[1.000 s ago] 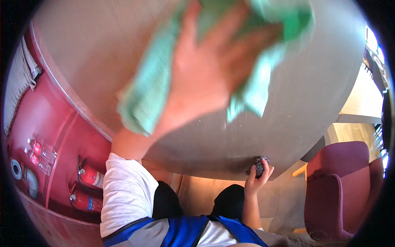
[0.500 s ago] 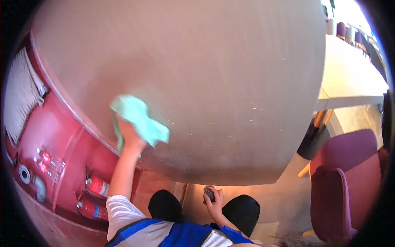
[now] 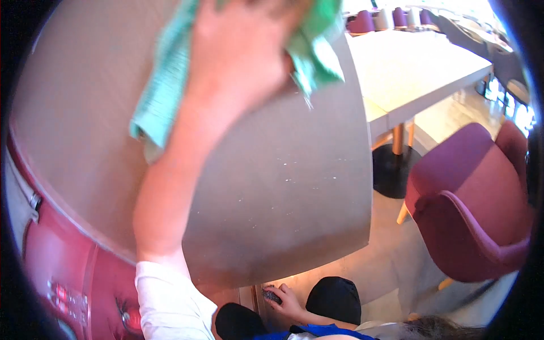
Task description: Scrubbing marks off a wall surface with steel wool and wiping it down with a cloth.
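Note:
My left hand (image 3: 241, 59) is stretched far up, smeared by motion, with a light green cloth (image 3: 164, 85) bunched in it. Cloth hangs out on both sides of the hand, against a large grey-brown panel (image 3: 277, 198). Small white specks are scattered over the panel's lower half. Down by my knees, my right hand (image 3: 290, 304) is closed around a dark, rough scouring pad (image 3: 271, 294), near the panel's bottom edge.
A purple armchair (image 3: 453, 215) stands at the right, below a pale table (image 3: 419, 68) with a round black base (image 3: 391, 175). On the left, a red recess (image 3: 62, 243) holds a red fire extinguisher (image 3: 132, 319), partly hidden, and clear bottles (image 3: 65, 297).
My left hand has swept the cloth up and to the right across the panel. The view has turned to the right, showing more of the table. My right hand still holds the scouring pad.

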`<move>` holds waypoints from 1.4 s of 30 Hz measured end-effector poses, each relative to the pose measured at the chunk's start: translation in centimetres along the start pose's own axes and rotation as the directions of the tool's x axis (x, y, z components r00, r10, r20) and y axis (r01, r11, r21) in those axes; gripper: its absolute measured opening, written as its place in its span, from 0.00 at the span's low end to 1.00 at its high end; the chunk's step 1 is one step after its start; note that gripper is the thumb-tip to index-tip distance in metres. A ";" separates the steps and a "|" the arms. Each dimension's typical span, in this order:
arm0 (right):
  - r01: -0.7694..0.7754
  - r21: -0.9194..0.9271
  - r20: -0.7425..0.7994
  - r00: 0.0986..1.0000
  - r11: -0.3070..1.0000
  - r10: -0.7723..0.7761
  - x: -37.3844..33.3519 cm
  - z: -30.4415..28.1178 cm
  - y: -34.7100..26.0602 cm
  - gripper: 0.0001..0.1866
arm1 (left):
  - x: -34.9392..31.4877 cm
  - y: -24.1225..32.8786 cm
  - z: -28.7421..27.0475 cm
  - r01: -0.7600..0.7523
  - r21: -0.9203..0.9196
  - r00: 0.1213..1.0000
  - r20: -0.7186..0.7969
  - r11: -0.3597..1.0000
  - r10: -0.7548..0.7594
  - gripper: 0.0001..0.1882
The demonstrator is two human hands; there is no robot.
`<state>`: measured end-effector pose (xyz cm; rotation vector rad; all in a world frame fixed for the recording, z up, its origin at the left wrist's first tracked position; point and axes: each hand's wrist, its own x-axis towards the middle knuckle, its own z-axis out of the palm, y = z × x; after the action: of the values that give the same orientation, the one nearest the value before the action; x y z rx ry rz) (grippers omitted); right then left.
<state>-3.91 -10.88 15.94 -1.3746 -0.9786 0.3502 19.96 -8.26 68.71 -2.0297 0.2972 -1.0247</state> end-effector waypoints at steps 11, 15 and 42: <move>-0.061 -0.008 -0.210 0.976 0.998 0.058 0.4 -0.3 1.4 0.20 | -23.0 11.8 4.5 -0.273 -0.398 0.886 0.251 0.876 0.390 0.20; -0.085 0.030 -0.194 0.977 0.996 0.090 0.4 -1.8 2.2 0.19 | -28.1 5.3 1.4 -0.114 -0.092 0.950 0.280 0.989 0.135 0.22; -0.248 -0.059 -0.057 0.968 0.967 0.245 -1.8 2.0 1.6 0.19 | -22.1 29.6 13.7 -0.184 -0.375 0.981 -0.006 0.908 0.196 0.19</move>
<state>-5.90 -10.55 13.56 -1.5632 -0.7854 0.4711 20.45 -7.61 29.31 -2.2981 0.7067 -0.8605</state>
